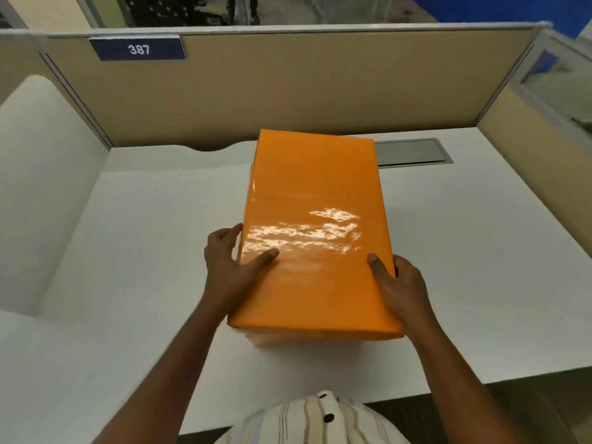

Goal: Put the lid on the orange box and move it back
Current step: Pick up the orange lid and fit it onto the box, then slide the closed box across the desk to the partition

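A glossy orange lid covers the orange box, whose paler lower body shows just under the lid's near edge. The box stands on the white desk in the middle of the view. My left hand grips the lid's left side, thumb on top and fingers down the side. My right hand holds the right side near the front corner, thumb resting on the lid's top. Most of the box's walls are hidden by the lid.
Beige cubicle partitions close off the back and right. A blue plate with 387 hangs on the back partition. A grey cable hatch lies in the desk behind the box. A white curved panel stands at left.
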The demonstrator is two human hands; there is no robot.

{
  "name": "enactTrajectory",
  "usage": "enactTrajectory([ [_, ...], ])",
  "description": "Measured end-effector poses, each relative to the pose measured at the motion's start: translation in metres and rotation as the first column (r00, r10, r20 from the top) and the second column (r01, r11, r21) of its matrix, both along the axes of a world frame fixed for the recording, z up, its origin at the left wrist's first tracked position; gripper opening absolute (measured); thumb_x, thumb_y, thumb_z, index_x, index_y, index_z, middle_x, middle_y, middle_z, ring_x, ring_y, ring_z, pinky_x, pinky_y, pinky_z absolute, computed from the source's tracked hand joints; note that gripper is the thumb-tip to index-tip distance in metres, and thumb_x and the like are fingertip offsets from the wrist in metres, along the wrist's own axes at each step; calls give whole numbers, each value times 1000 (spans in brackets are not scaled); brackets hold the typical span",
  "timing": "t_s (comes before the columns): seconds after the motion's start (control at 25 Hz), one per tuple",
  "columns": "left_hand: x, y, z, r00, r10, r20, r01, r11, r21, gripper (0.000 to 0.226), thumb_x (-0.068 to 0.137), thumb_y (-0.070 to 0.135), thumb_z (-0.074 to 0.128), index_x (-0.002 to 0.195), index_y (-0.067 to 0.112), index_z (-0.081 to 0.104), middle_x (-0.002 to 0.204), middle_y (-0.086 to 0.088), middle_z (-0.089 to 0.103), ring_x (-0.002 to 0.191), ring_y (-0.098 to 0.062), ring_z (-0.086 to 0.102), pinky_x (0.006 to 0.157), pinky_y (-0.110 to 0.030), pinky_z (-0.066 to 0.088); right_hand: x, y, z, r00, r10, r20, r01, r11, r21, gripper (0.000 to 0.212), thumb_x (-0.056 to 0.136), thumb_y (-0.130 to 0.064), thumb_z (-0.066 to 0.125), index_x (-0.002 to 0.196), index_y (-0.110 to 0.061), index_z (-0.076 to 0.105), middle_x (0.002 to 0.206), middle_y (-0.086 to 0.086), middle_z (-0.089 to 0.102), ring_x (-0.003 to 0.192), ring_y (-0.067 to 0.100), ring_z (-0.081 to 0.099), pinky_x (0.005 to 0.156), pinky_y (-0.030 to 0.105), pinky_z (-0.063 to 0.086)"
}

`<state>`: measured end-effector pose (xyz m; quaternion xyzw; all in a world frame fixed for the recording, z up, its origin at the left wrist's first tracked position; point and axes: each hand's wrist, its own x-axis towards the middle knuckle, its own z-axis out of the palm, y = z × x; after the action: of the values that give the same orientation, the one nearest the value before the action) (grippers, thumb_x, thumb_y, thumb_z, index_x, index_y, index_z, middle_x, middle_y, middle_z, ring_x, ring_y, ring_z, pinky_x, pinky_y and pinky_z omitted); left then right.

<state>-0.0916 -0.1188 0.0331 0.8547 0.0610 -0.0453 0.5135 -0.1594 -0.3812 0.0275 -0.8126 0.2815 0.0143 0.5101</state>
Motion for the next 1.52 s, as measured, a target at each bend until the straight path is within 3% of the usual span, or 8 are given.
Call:
enactTrajectory([
  [0.12, -4, -2, -16, 997, -18, -69, 17, 1000, -26, 89, 64, 59, 67, 143, 27, 39, 155, 1, 32, 138, -24, 38, 106, -45, 37, 2, 0, -14, 1000, -8, 17, 8, 1000, -26, 43, 90, -53, 51, 114, -19, 61, 99, -2, 63, 88, 22, 62, 77, 35, 45],
  [0.32, -4, -6, -28, 990, -51, -132, 26, 982, -188, 65, 80, 46, 69, 139, 33, 45, 133, 1, 59, 105, -18, 62, 76, -28, 52, 7, -10, -24, 996, -17, 85, 24, 997, -77, 32, 88, -50, 56, 102, -22, 65, 92, -2, 65, 84, 21, 64, 70, 30, 47],
  [0.6, -7, -4, -32, 992, -75, -103, 63, 992, -114, 39, 82, 40, 70, 115, 52, 53, 103, 26, 64, 89, -5, 67, 64, -18, 49, 13, -9, -39, 999, 37, -35, -39, 997, -67, 55, 91, -52, 50, 134, -18, 47, 130, 8, 60, 111, 30, 60, 89, 40, 47],
  [0.72, -3, 1, -35, 991, -39, -130, 21, 990, -141, 36, 73, 44, 74, 103, 53, 56, 101, 20, 68, 87, -7, 68, 65, -23, 52, 18, -6, -41, 996, 78, -52, -83, 992, -98, 61, 92, -52, 46, 142, -16, 39, 142, 10, 52, 124, 33, 54, 100, 45, 46],
  [0.88, -3, -9, -41, 992, 5, -125, -17, 996, -91, 51, 78, 47, 70, 125, 46, 47, 114, 13, 59, 85, 1, 58, 67, -21, 48, 28, -6, -44, 988, 125, -85, -137, 980, -144, 65, 94, -53, 41, 146, -15, 31, 149, 10, 44, 132, 33, 48, 105, 48, 43],
  [1.0, -6, -11, -48, 983, 27, -182, -43, 995, -86, 70, 83, 50, 65, 144, 37, 33, 130, 9, 50, 102, -17, 57, 80, -35, 48, 32, -3, -46, 984, 148, -100, -164, 971, -174, 67, 95, -52, 39, 149, -15, 26, 153, 11, 39, 136, 33, 43, 107, 47, 40],
  [1.24, 1, -12, -47, 983, 26, -180, -54, 986, -157, 58, 88, 38, 63, 141, 38, 38, 127, 4, 58, 90, -13, 62, 65, -25, 50, 42, -8, -50, 978, 170, -120, -193, 957, -217, 63, 96, -51, 36, 146, -13, 30, 149, 12, 44, 132, 33, 48, 106, 46, 43],
  [1.52, 3, -10, -52, 958, 26, -285, -104, 959, -263, 58, 86, 42, 65, 136, 50, 38, 130, 5, 59, 99, -20, 66, 75, -40, 57, 41, -9, -54, 947, 297, -121, -320, 875, -362, 58, 99, -48, 26, 151, -40, -1, 131, 13, 59, 114, 30, 59, 95, 41, 46],
])
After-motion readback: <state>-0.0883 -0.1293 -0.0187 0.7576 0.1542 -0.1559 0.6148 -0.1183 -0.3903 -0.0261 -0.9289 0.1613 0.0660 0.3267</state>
